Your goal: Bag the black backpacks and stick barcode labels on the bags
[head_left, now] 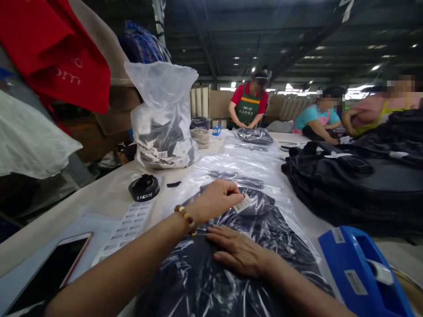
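Note:
A dark garment in a clear plastic bag (231,281) lies on the white table (109,193) right in front of me. My left hand (216,199), with a bead bracelet at the wrist, pinches a small white barcode label (243,204) against the bag's upper part. My right hand (238,251) lies flat on the bag with fingers stretched out, pressing it down. A sheet of white stickers (124,231) lies to the left of my left arm.
A phone (54,273) lies at the near left. A black tape roll (144,188) and a full plastic sack (163,119) stand behind. A blue tape dispenser (361,270) sits near right, black bags (357,185) are piled further right. Three people work at the far end.

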{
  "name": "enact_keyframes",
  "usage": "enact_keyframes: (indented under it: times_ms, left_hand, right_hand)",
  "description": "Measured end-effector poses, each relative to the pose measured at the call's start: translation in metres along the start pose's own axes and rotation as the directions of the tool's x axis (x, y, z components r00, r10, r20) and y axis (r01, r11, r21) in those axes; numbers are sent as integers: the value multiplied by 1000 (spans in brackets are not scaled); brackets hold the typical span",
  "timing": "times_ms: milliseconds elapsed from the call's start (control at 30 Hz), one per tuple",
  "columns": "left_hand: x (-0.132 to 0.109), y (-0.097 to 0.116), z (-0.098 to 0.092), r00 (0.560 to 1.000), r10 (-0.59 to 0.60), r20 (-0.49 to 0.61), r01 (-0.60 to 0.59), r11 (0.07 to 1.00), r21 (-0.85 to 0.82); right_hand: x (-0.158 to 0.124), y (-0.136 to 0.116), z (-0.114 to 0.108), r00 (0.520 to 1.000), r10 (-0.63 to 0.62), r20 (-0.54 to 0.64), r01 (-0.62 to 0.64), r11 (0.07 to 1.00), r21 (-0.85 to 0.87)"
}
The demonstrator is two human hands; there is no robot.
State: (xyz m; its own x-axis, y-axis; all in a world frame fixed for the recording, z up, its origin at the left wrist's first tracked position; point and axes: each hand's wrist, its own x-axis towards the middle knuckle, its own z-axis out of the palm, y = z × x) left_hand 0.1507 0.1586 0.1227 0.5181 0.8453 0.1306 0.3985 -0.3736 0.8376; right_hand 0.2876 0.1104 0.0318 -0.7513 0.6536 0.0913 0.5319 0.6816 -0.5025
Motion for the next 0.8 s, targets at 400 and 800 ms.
enact_keyframes:
  times_ms: [400, 800]
  left_hand:
    - [51, -95, 40, 951, -74, 299, 23, 985, 168]
    - [87, -97, 32, 828, -35, 560, -181, 928, 327]
  right_hand:
    - [-4, 24, 25, 990, 7, 139, -30, 986, 166]
    - [-3, 41, 48, 984, -171, -44, 154, 954, -256]
